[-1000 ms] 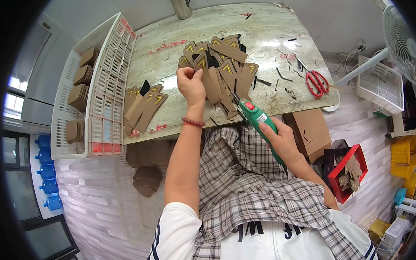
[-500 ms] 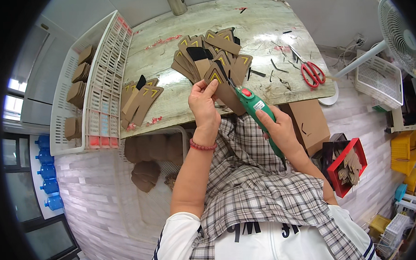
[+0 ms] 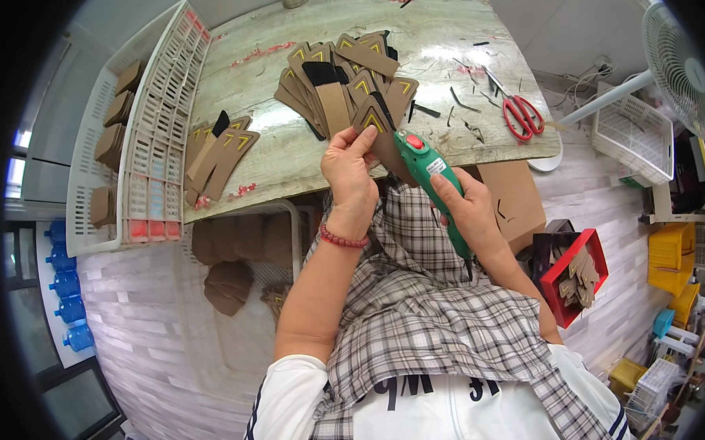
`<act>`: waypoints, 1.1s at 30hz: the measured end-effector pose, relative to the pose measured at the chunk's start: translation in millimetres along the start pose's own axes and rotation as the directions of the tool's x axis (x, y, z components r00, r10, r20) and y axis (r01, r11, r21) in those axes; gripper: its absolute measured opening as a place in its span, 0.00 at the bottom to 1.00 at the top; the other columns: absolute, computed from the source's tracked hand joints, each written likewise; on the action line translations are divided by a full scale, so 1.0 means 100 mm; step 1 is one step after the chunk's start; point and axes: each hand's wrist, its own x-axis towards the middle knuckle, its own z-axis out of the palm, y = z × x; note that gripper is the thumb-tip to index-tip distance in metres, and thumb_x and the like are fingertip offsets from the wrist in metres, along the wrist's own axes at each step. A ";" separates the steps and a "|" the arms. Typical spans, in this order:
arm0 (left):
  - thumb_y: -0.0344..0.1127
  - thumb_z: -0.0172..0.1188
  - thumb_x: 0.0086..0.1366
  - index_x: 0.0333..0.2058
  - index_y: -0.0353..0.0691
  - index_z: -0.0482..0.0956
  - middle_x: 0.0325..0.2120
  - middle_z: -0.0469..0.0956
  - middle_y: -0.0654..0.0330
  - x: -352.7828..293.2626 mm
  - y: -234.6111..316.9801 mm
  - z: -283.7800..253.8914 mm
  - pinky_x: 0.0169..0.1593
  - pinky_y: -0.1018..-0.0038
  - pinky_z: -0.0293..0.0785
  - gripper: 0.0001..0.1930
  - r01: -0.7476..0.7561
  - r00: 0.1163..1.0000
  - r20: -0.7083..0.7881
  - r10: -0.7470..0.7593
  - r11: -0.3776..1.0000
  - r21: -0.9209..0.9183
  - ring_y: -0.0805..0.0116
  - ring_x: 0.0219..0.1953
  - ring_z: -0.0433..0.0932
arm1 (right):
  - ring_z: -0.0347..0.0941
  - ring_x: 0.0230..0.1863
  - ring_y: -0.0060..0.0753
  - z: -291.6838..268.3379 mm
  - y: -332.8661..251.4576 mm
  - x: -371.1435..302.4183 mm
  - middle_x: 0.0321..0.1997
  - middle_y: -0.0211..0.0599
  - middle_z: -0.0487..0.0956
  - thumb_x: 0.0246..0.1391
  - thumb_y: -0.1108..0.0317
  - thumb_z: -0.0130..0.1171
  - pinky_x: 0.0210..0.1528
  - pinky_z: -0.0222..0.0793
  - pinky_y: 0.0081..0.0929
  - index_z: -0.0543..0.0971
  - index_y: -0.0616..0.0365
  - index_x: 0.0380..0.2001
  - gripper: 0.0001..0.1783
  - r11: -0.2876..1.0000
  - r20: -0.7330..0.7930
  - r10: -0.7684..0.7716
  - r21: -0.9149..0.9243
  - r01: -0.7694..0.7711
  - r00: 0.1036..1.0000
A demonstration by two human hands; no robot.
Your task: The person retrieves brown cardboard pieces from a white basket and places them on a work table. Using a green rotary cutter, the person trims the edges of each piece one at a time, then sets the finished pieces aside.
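Note:
My left hand pinches a brown strap-shaped piece with a yellow chevron and a dark edge at its pointed end. It is held over the table's near edge. My right hand is wrapped round green electric scissors with a red button. Their tip meets the right side of the piece, and the blades are too small to make out. Just beyond my left hand, a fanned heap of similar brown pieces lies on the table. A smaller stack of brown pieces sits to its left.
Red-handled scissors and black offcuts lie on the table's right. A white crate stands at the left. Below are a cardboard box, a red box of pieces and a bin. A fan stands right.
The whole view has shifted slightly, so the table sits higher and further left. The electric scissors have moved back a little along the edge of the piece. Both grips are kept.

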 end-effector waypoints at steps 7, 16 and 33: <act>0.26 0.65 0.60 0.35 0.36 0.79 0.30 0.82 0.63 -0.08 -0.13 -0.02 0.32 0.82 0.72 0.05 0.036 0.999 0.006 -0.037 0.999 0.022 0.78 0.28 0.77 | 0.66 0.19 0.15 0.02 -0.05 -0.02 0.23 0.28 0.73 0.60 0.53 0.59 0.19 0.64 0.16 0.78 0.64 0.41 0.21 1.000 -0.037 0.005 -0.003 -0.005 0.999; 0.26 0.63 0.62 0.36 0.35 0.79 0.31 0.81 0.62 -0.19 -0.24 -0.10 0.35 0.79 0.73 0.05 0.067 0.995 0.069 -0.074 0.992 0.106 0.76 0.30 0.78 | 0.67 0.19 0.14 -0.01 -0.04 0.00 0.21 0.27 0.72 0.59 0.52 0.61 0.19 0.64 0.16 0.79 0.64 0.43 0.23 1.000 -0.051 0.005 0.025 -0.004 0.999; 0.25 0.57 0.66 0.40 0.33 0.79 0.34 0.82 0.62 0.00 0.09 -0.27 0.37 0.82 0.75 0.06 -0.099 0.976 0.214 0.039 0.956 0.277 0.78 0.31 0.78 | 0.66 0.17 0.15 -0.07 0.02 -0.02 0.21 0.27 0.72 0.59 0.52 0.60 0.20 0.63 0.17 0.79 0.65 0.41 0.22 0.999 0.003 -0.031 -0.008 0.031 1.000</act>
